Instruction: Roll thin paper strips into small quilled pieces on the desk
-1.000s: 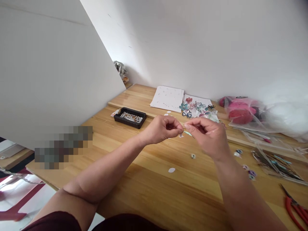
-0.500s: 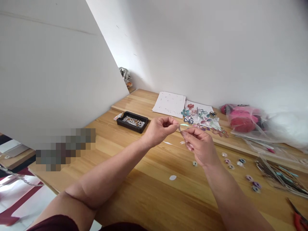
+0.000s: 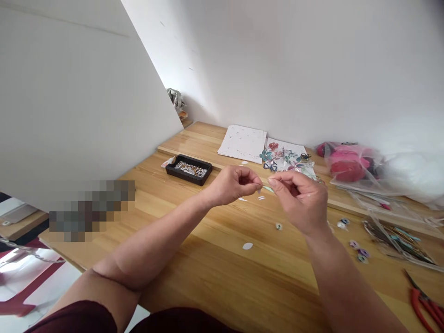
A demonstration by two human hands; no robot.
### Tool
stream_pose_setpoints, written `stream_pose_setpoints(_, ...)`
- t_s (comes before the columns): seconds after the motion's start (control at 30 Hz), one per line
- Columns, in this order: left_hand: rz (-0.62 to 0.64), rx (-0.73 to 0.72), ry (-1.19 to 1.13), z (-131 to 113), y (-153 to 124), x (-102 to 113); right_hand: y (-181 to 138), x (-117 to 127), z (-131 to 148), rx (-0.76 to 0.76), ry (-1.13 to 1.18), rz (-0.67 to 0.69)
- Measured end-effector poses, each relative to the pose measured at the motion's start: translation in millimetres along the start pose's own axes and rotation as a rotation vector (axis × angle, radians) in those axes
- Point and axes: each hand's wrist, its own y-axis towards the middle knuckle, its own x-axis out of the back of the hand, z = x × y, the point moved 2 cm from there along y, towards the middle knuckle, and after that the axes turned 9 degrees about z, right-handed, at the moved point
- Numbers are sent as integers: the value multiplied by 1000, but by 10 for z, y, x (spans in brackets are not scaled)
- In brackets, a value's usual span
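Observation:
Over the middle of the table, my left hand (image 3: 234,186) is closed in a pinch. A bit of a small pale petal-shaped piece (image 3: 259,191) shows below its fingertips. My right hand (image 3: 304,203) pinches thumb against forefinger close by, a narrow gap from the left fingertips; whatever it holds is too fine to make out. An iridescent green petal-shaped piece (image 3: 268,188) appears between the hands; I cannot tell whether it is held or lying on the table. Beneath them are thin white slivers (image 3: 261,198), a white oval petal (image 3: 247,246) and a small spool (image 3: 279,226).
Behind the hands lie white sheets (image 3: 242,143) and colourful wire flowers (image 3: 286,157). A black tray (image 3: 189,170) of beads is at left. On the right are small spools (image 3: 360,252), a bag of pink material (image 3: 350,164), a bag of slender pieces (image 3: 402,240) and red-handled pliers (image 3: 425,303).
My right hand has drawn away to the right from the left fingertips, turning so its back faces up more. My left hand keeps its pinch. The view has tilted slightly.

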Motion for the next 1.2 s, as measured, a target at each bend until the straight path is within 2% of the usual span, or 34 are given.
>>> stream_pose_setpoints(0.1,91,13,-102,-43,-15,-31,57,13,-123,-156,197,35)
stream_pose_setpoints(0.17,95,-1,-162,-59,-19,-26,73,-24,-195,-282,366,60)
stream_pose_setpoints(0.3,13,-36,-229,-42,-7,17,47,-149,-254,-469,645,97)
stream_pose_setpoints(0.4,-106,-65,-255,-19,14,49,7,-228,-254,-517,708,96)
stream_pose_setpoints(0.5,-215,-77,-248,-9,34,62,-30,-279,-258,-485,653,102)
stream_pose_setpoints(0.6,-294,-75,-200,5,44,68,-66,-302,-236,-394,451,82)
stream_pose_setpoints(0.77,-344,-92,44,46,40,95,-108,-259,-41,-94,45,0)
stream_pose_setpoints(0.87,-287,-115,206,42,28,86,-103,-171,54,33,-59,-18)
stream_pose_setpoints(0.97,-157,-89,181,20,13,43,-69,-66,69,59,-90,-29)
stream_pose_setpoints(1.1,18,-46,31,-11,-10,-19,-5,15,2,-39,17,-12)
stream_pose_setpoints(1.2,94,-34,-75,-20,-18,-35,36,6,-87,-156,167,13)
